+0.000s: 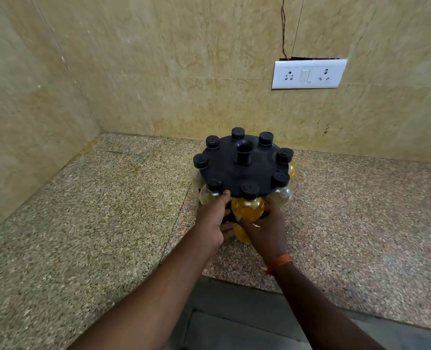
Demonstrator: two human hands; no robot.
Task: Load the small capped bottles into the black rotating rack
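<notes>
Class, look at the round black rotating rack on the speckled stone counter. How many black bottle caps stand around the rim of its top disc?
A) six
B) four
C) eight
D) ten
C: eight black caps ring the top disc of the round black rotating rack, spaced evenly around its central black tube, while both hands reach in at the near side.
</notes>
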